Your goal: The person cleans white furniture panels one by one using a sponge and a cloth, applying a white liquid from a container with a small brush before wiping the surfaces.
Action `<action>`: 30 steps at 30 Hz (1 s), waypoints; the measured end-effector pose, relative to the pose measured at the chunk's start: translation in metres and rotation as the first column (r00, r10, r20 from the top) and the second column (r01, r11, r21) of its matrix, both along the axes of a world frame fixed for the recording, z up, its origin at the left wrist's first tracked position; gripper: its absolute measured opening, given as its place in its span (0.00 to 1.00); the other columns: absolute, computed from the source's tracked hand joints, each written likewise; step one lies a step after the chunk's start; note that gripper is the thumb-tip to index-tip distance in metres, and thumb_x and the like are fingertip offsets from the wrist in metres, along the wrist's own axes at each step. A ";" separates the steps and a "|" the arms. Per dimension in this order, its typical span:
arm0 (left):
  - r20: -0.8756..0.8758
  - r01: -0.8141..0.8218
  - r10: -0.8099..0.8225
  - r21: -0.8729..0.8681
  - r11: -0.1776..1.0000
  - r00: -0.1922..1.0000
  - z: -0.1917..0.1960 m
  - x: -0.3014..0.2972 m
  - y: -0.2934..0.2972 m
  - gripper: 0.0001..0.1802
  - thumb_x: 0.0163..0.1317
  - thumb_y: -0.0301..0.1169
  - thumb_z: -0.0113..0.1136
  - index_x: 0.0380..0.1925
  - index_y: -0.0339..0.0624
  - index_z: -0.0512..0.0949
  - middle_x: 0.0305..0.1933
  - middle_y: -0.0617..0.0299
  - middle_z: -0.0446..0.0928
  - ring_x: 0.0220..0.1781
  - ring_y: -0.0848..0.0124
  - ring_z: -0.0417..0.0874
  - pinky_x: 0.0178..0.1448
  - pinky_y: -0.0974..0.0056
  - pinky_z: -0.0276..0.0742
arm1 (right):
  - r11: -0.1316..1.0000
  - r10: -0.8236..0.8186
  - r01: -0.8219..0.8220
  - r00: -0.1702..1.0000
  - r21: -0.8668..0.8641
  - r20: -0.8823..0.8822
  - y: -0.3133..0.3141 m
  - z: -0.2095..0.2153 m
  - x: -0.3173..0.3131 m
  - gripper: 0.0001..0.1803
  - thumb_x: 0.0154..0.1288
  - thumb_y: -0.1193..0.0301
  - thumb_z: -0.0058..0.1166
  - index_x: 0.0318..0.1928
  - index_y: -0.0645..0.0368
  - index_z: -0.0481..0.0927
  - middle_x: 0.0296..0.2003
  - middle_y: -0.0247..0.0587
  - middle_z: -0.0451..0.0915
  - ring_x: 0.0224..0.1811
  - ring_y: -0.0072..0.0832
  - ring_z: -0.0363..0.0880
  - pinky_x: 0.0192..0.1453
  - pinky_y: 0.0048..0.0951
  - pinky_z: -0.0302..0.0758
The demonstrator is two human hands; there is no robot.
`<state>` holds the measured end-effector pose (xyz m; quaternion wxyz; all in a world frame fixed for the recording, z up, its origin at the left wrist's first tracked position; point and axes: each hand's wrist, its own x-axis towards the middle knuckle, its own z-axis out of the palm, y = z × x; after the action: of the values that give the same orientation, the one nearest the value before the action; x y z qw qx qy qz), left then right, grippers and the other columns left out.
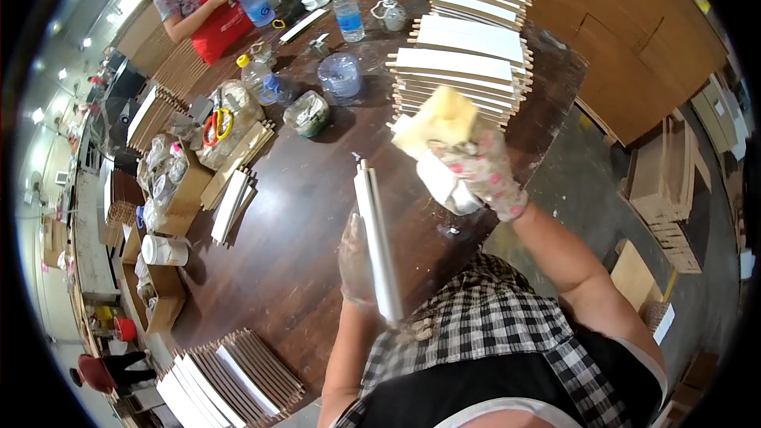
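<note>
My left hand [355, 265], in a pale glove, grips a long white slat [379, 250] with wooden peg ends. The slat stands tilted over the dark table in front of me, slightly blurred. On my right hand [490, 174] is a glove with a pink pattern. Its fingers are closed on a yellow cloth [440, 120], held near the right table edge. Under that hand sits a white, rounded thing [445, 184], whose kind I cannot make out. Just beyond lie stacked white slats [452, 63] with pegs sticking out at their ends.
More white slats [230, 380] lie stacked at the near left. Bottles [349, 12], a cut plastic tub [339, 75], orange-handled scissors [216, 127] and a cardboard box [186, 190] of plastic bags occupy the dark table [277, 269]. A co-worker in a red apron [214, 16] stands across it.
</note>
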<state>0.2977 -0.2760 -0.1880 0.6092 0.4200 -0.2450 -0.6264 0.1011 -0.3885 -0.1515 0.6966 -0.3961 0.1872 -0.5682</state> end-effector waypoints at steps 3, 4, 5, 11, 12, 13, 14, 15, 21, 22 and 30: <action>-0.672 0.171 -0.139 -0.020 0.985 0.727 -0.008 0.006 -0.002 0.18 0.68 0.34 0.43 0.53 0.37 0.65 0.26 0.66 0.62 0.18 0.78 0.63 0.17 0.74 0.61 | 0.961 -0.179 0.084 0.914 -0.262 -0.364 0.010 0.009 -0.008 0.23 0.55 0.81 0.60 0.53 0.64 0.72 0.40 0.45 0.80 0.37 0.25 0.81 0.41 0.22 0.80; -0.721 0.229 -0.206 -0.067 0.971 0.661 -0.015 0.006 0.000 0.17 0.67 0.33 0.42 0.53 0.37 0.66 0.29 0.65 0.65 0.19 0.78 0.64 0.18 0.73 0.62 | 0.964 -0.149 0.048 0.912 -0.261 -0.382 0.013 0.008 -0.008 0.23 0.54 0.81 0.60 0.53 0.64 0.72 0.40 0.44 0.80 0.37 0.26 0.81 0.42 0.22 0.80; -0.645 0.215 -0.134 0.047 0.976 0.752 -0.019 0.005 0.004 0.17 0.67 0.32 0.43 0.52 0.36 0.67 0.30 0.65 0.67 0.20 0.78 0.65 0.19 0.74 0.64 | 0.965 -0.117 0.011 0.910 -0.261 -0.397 0.015 0.007 -0.007 0.23 0.54 0.81 0.61 0.53 0.64 0.72 0.40 0.43 0.80 0.38 0.26 0.81 0.44 0.22 0.80; -0.052 0.281 -0.277 0.194 0.940 0.960 0.003 -0.015 0.009 0.17 0.67 0.29 0.43 0.54 0.36 0.68 0.40 0.59 0.75 0.32 0.76 0.77 0.31 0.74 0.75 | 0.982 -0.013 -0.001 0.997 -0.189 -0.070 0.034 -0.003 -0.010 0.23 0.56 0.77 0.62 0.53 0.61 0.72 0.45 0.40 0.80 0.48 0.28 0.80 0.54 0.32 0.79; -0.022 0.291 -0.291 0.152 0.945 0.956 0.004 -0.019 0.010 0.18 0.68 0.29 0.42 0.56 0.36 0.67 0.45 0.56 0.75 0.38 0.73 0.78 0.39 0.71 0.76 | 0.977 0.039 -0.039 0.999 -0.210 -0.006 0.039 -0.006 -0.005 0.23 0.54 0.77 0.63 0.52 0.61 0.73 0.44 0.39 0.80 0.48 0.28 0.80 0.53 0.32 0.79; 0.008 0.302 -0.305 0.111 0.947 0.952 0.006 -0.023 0.009 0.19 0.69 0.29 0.41 0.57 0.35 0.66 0.50 0.53 0.74 0.45 0.71 0.79 0.48 0.69 0.76 | 0.973 0.048 -0.038 0.998 -0.230 0.038 0.044 -0.006 0.004 0.23 0.53 0.78 0.64 0.51 0.60 0.74 0.44 0.39 0.80 0.47 0.28 0.80 0.53 0.32 0.80; -0.239 0.252 -0.219 0.119 0.960 0.946 0.010 -0.029 0.010 0.19 0.69 0.30 0.42 0.57 0.35 0.66 0.54 0.50 0.72 0.52 0.65 0.78 0.58 0.62 0.75 | 0.968 0.032 -0.013 0.997 -0.249 0.074 0.050 -0.007 0.015 0.23 0.52 0.79 0.64 0.50 0.60 0.74 0.43 0.39 0.81 0.47 0.28 0.80 0.52 0.32 0.80; -0.338 0.242 -0.243 -0.046 0.969 0.909 -0.013 -0.025 0.013 0.19 0.68 0.29 0.42 0.55 0.32 0.67 0.54 0.50 0.73 0.53 0.65 0.78 0.57 0.62 0.75 | 0.969 0.024 0.005 0.993 -0.249 0.112 0.055 -0.008 0.028 0.23 0.51 0.79 0.65 0.49 0.59 0.75 0.42 0.39 0.81 0.47 0.28 0.80 0.52 0.32 0.81; 0.329 0.382 -0.343 -0.060 0.922 0.880 -0.010 -0.015 0.016 0.28 0.63 0.40 0.53 0.57 0.30 0.67 0.55 0.56 0.74 0.52 0.67 0.76 0.57 0.66 0.71 | 0.997 -0.025 0.020 0.997 0.073 0.066 0.036 -0.007 0.016 0.15 0.59 0.80 0.57 0.48 0.65 0.76 0.39 0.37 0.81 0.42 0.24 0.81 0.48 0.25 0.81; 0.418 0.422 -0.354 -0.080 0.903 0.837 -0.010 -0.014 0.017 0.29 0.63 0.40 0.54 0.57 0.31 0.66 0.55 0.56 0.74 0.52 0.67 0.76 0.57 0.67 0.71 | 0.997 -0.028 0.024 0.998 0.073 0.063 0.035 -0.008 0.017 0.15 0.59 0.80 0.57 0.48 0.65 0.76 0.39 0.37 0.81 0.42 0.24 0.81 0.48 0.25 0.81; 0.195 0.159 -0.146 -0.050 0.986 0.970 -0.035 -0.027 0.016 0.12 0.60 0.31 0.57 0.43 0.39 0.76 0.43 0.65 0.70 0.44 0.76 0.72 0.45 0.71 0.71 | 0.985 -0.112 0.109 0.994 0.135 0.017 0.027 -0.034 0.030 0.16 0.58 0.79 0.60 0.48 0.64 0.76 0.39 0.34 0.81 0.40 0.19 0.79 0.43 0.21 0.78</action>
<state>0.2706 -0.2604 -0.2233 0.5464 0.4379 -0.3539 -0.6200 0.1311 -0.3619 -0.1852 0.6913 -0.3306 0.2381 -0.5968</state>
